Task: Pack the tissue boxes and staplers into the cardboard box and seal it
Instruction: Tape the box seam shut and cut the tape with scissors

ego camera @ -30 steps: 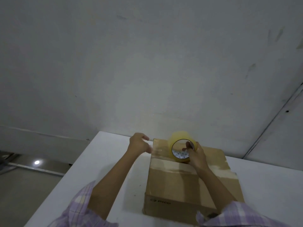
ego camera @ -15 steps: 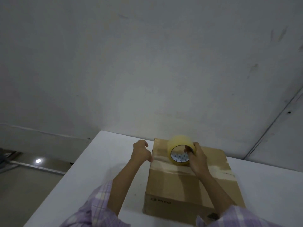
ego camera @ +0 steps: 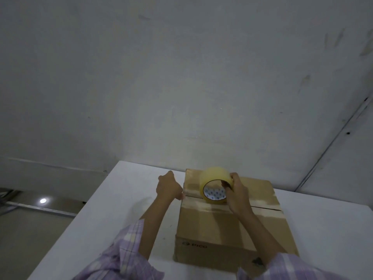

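A brown cardboard box (ego camera: pixel 212 225) stands on the white table (ego camera: pixel 113 209) with its top flaps closed. Strips of clear tape cross the seam. My right hand (ego camera: pixel 237 194) grips a yellowish roll of packing tape (ego camera: pixel 214 186), upright on the seam, with fingers inside its core. At the box's left edge, where the seam ends, my left hand (ego camera: pixel 168 186) has its fingers curled and pressed against the cardboard. A short stretch of tape seems to run from the roll to that edge. The tissue boxes and staplers are hidden.
A plain grey wall rises right behind the table. The table's left edge drops to a dark floor with a small bright light spot (ego camera: pixel 42 200). Bare table surface lies left and right of the box.
The tape roll has come down onto the seam and shifted slightly left. My left hand has dropped from above the corner to the left end of the seam and closed against the edge.
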